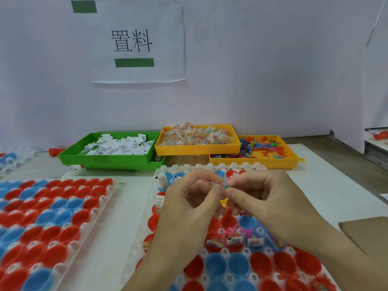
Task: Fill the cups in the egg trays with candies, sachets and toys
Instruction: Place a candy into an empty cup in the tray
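Both hands, left hand (189, 198) and right hand (258, 196), pinch a small candy packet (225, 185) above the half-filled egg tray (228, 276), likely next dropping it into an empty cup.

The item pinched between left hand (189, 198) and right hand (262, 198) is too small to identify. Both hands hide the middle cups of the near tray (231, 267) (bottom edge cropped).

A packing workstation: sorting bins of sachets (117, 147), candies (197, 136) and toys (260, 147) at twelve o'clock, below a printed station sign (134, 40).
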